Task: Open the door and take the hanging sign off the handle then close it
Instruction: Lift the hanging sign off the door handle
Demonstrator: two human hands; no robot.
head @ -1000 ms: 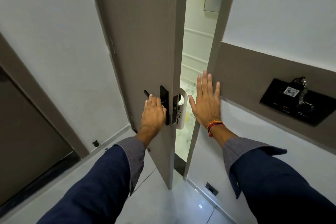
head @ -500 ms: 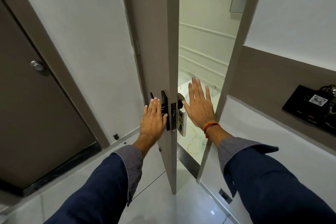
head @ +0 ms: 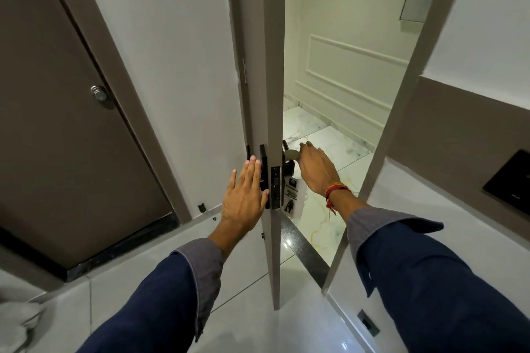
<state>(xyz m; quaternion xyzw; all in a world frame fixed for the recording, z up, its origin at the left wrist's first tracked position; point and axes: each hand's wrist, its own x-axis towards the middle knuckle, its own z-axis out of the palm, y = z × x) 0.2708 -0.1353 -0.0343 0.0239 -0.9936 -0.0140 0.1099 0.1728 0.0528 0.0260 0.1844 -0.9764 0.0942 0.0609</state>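
At frame centre, the left hand (head: 243,198) is lying flat, fingers spread, steadying the open door (head: 274,66). Just right, the right hand (head: 315,170) is curling fingers around the hanging sign (head: 292,195) on the outer handle (head: 286,149), probably to lift it.

The door (head: 274,66) stands open, edge-on. A white hanging sign (head: 292,195) hangs from its outer handle (head: 286,152).

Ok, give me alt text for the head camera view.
A right hand reaches the white hanging sign on the outer handle of an open door, seen edge-on. The open left hand rests flat by the inner handle.
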